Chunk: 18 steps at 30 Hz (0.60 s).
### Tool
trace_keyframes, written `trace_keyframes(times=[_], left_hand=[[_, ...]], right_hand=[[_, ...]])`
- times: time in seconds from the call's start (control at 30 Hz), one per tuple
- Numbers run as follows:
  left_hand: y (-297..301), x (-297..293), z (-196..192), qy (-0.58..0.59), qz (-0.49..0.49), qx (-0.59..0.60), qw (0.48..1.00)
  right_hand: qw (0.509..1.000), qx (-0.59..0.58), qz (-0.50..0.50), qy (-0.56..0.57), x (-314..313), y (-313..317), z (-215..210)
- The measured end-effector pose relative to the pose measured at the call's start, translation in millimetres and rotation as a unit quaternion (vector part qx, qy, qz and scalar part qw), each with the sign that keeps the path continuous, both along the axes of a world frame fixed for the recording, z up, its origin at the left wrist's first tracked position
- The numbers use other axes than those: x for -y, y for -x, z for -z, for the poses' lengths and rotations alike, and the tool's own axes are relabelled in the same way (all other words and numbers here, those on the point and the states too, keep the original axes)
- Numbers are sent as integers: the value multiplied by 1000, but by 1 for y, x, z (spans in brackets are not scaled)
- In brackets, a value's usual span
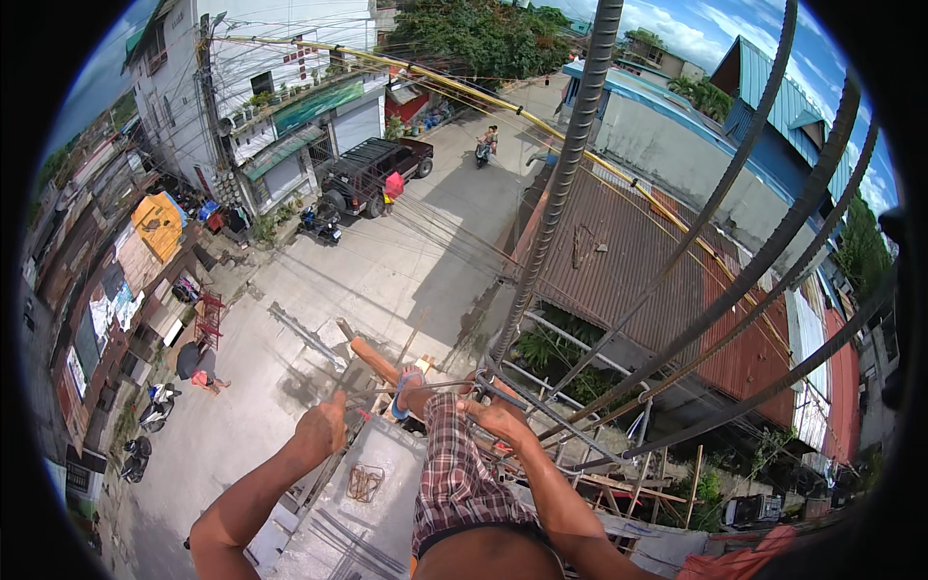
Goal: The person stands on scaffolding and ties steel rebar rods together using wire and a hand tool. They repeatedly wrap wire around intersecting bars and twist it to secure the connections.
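Up here our right hand (498, 418) is clenched on the stirrup wire (454, 385) at the rebar column (561, 184), left hand (324, 425) fisted alongside, so we'd keep it square before tying.

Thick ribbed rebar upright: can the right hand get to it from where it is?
Probably yes. The right hand sits at the base of the thick ribbed rebar, seemingly on the thin tie bar, nothing between them.

Plaid red-white shorts (462, 474); grey steel rebar (565, 174); rust-red corrugated roof (638, 261); black pickup (372, 174); pale grey concrete street (387, 271)
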<state>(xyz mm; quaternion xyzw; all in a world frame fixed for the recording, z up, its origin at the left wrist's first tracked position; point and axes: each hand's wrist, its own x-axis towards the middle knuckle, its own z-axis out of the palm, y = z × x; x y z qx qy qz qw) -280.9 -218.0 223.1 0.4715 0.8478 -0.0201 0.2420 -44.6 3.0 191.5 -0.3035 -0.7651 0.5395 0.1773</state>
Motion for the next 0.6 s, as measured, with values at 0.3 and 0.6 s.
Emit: trace_keyframes(times=[0.3, 0.6], left_hand=[[16, -3, 46, 255, 151, 432, 852], [-80, 21, 58, 274, 137, 808, 502]], right_hand=[[916, -278, -141, 253, -10, -17, 6], [914, -287, -184, 217, -37, -5, 43]])
